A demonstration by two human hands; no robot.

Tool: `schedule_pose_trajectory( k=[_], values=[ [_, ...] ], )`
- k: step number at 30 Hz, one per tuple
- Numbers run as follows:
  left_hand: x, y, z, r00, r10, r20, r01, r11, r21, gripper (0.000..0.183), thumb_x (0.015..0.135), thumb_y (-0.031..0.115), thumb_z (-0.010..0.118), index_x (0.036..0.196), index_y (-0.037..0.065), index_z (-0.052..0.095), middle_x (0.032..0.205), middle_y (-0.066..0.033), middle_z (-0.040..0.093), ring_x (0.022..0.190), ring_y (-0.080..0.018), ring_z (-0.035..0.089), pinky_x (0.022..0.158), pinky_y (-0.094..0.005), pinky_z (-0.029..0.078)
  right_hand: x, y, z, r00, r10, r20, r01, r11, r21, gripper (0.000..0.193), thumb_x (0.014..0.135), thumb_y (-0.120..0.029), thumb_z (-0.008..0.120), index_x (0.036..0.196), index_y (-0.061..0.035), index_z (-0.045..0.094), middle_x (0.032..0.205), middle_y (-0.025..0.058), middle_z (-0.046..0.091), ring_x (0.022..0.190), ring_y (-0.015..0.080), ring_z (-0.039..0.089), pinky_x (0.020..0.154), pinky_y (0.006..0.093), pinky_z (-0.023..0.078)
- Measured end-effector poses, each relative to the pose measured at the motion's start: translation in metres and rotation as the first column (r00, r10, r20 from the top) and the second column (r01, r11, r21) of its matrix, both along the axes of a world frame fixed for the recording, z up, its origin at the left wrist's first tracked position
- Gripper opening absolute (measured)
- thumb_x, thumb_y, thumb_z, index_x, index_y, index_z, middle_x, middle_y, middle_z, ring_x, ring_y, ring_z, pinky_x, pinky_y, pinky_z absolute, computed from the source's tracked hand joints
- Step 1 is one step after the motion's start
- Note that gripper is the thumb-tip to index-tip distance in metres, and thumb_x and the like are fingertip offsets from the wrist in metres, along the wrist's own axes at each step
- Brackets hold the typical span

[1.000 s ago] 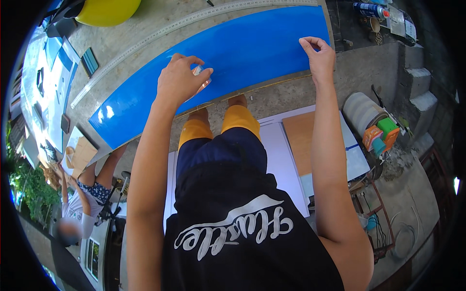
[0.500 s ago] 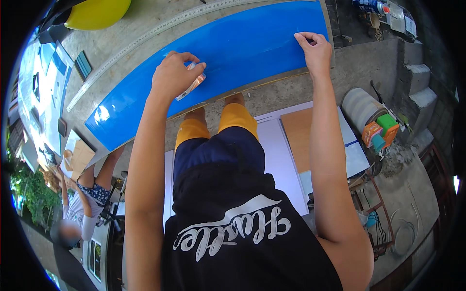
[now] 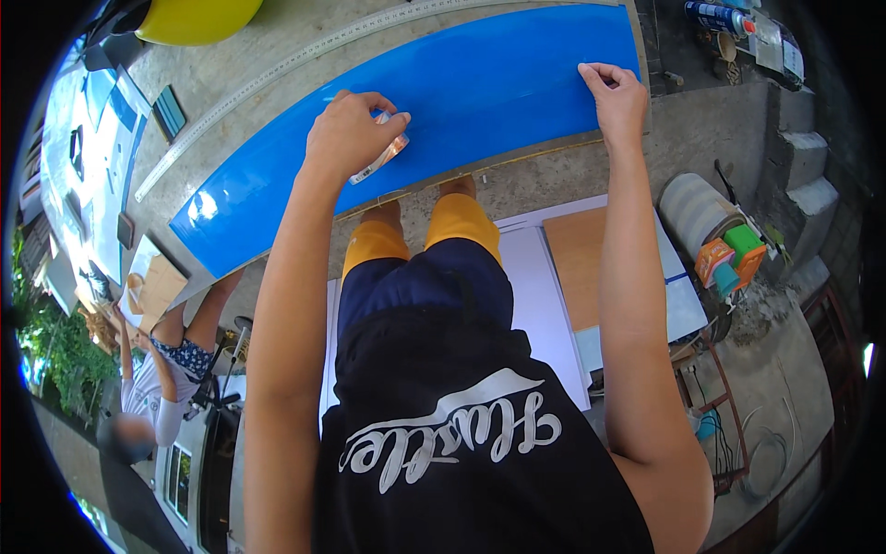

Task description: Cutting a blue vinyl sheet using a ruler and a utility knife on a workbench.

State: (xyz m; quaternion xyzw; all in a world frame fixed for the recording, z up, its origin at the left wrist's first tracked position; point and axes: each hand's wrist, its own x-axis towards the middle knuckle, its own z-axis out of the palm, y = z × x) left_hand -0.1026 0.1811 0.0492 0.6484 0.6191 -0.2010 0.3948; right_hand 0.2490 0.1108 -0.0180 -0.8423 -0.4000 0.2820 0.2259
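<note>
A long blue sheet (image 3: 461, 102) with a glossy surface lies across the far side on a thin board. Over its near edge, my left hand (image 3: 351, 134) is closed round a roll of tape (image 3: 380, 164) with an orange and white core. Further right, my right hand (image 3: 616, 97) is held above the sheet's right end, thumb and forefinger pinched together. Whatever is in that pinch is too fine or clear to make out.
A long white ruler (image 3: 268, 83) lies beyond the sheet. At right are a striped roll (image 3: 690, 208), small coloured boxes (image 3: 738, 249) and a spray can (image 3: 715, 17). A brown panel (image 3: 572, 268) lies on white boards by my legs. Another person (image 3: 166, 379) sits at lower left.
The whole view has shifted slightly, so everything sits a little further right. Both hands keep nearly the same pose over the sheet, the left still on the tape roll.
</note>
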Motion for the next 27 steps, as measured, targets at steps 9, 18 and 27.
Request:
schedule_pose_trajectory(
  k=[9, 18, 27],
  values=[
    [-0.0010, 0.0024, -0.0003, 1.000, 0.002, 0.014, -0.002, 1.000, -0.002, 0.043, 0.084, 0.052, 0.071, 0.109, 0.018, 0.079, 0.116, -0.0169, 0.069, 0.111, -0.0346, 0.067, 0.095, -0.0454, 0.054, -0.0044, 0.0024, 0.0021, 1.000, -0.001, 0.028, 0.002, 1.000, -0.016, 0.030, 0.084, -0.036, 0.082, 0.095, -0.0090, 0.081, 0.099, 0.0103, 0.070, 0.087, 0.0253, 0.068, 0.081, 0.0371, 0.054],
    [-0.0009, 0.0023, -0.0023, 1.000, -0.008, 0.022, 0.008, 1.000, 0.018, 0.043, 0.083, 0.051, 0.070, 0.108, 0.017, 0.079, 0.117, -0.0173, 0.069, 0.109, -0.0349, 0.068, 0.094, -0.0452, 0.054, -0.0043, 0.0024, 0.0026, 0.999, -0.001, 0.046, 0.002, 1.000, -0.018, 0.028, 0.084, -0.035, 0.083, 0.094, -0.0092, 0.082, 0.099, 0.0099, 0.070, 0.087, 0.0252, 0.069, 0.081, 0.0372, 0.054],
    [0.0013, 0.0036, -0.0004, 1.000, 0.001, 0.018, -0.001, 1.000, 0.009, 0.044, 0.083, 0.050, 0.071, 0.108, 0.015, 0.080, 0.113, -0.0161, 0.073, 0.110, -0.0334, 0.068, 0.094, -0.0444, 0.055, -0.0072, 0.0039, 0.0033, 0.998, -0.012, 0.067, 0.014, 0.999, -0.029, 0.027, 0.083, -0.035, 0.083, 0.093, -0.0098, 0.082, 0.098, 0.0093, 0.070, 0.087, 0.0246, 0.068, 0.080, 0.0372, 0.054]
  ],
)
